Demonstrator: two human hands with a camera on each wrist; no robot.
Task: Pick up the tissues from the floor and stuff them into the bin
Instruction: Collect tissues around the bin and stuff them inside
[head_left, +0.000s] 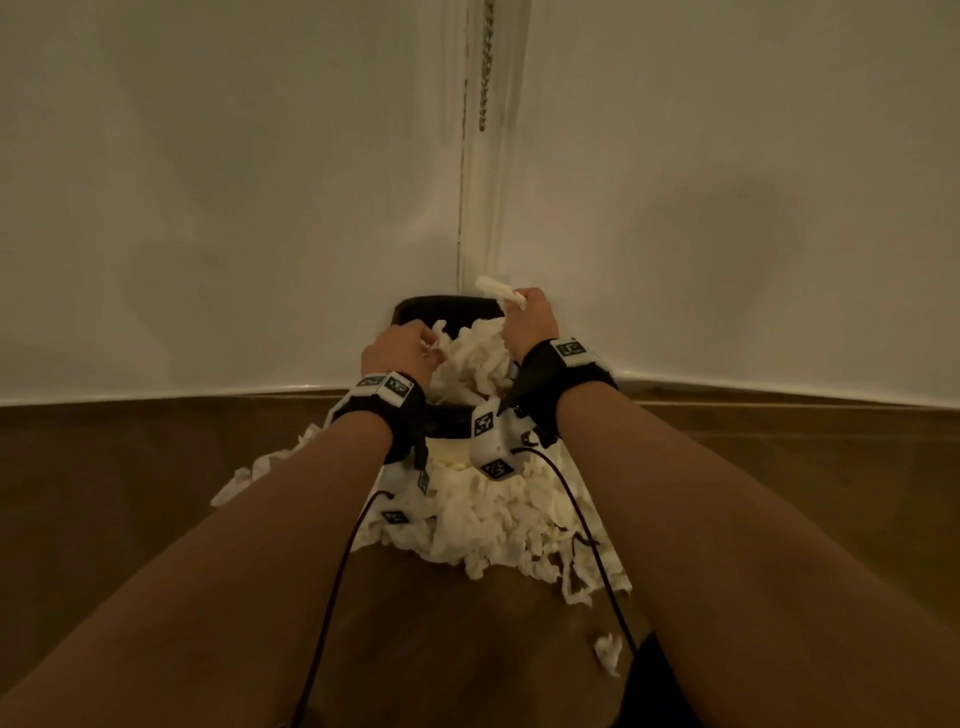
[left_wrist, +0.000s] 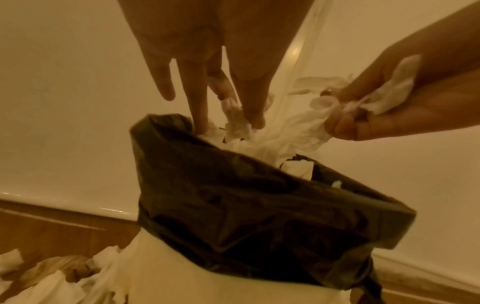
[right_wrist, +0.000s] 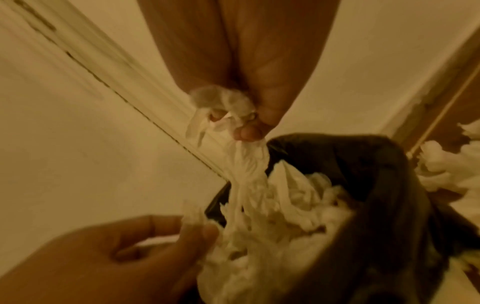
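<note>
Tissues, white and crumpled, are heaped above the mouth of the bin. The mound stands higher than the rim, which is presumably why both hands work at the top instead of simply dropping paper in. A second, larger mass of tissues on the floor lies against the bin's near side, with 1 stray piece nearer the person. Judged from this, much of the task remains.

The right hand has thumb and fingers closed in a pinch on a twisted strand of tissue that runs taut down into the heap. A tuft protrudes above the fist. The raised hold likely gathers loose paper over the opening before it is pushed down.

The left hand has its fingers extended downward, the tips pressing into the tissue at the far-left rim. It grips nothing that can be seen.

A black liner is folded over the white bin body and keeps the opening wide. The bin stands in a corner of 2 pale walls, on a wooden floor.
</note>
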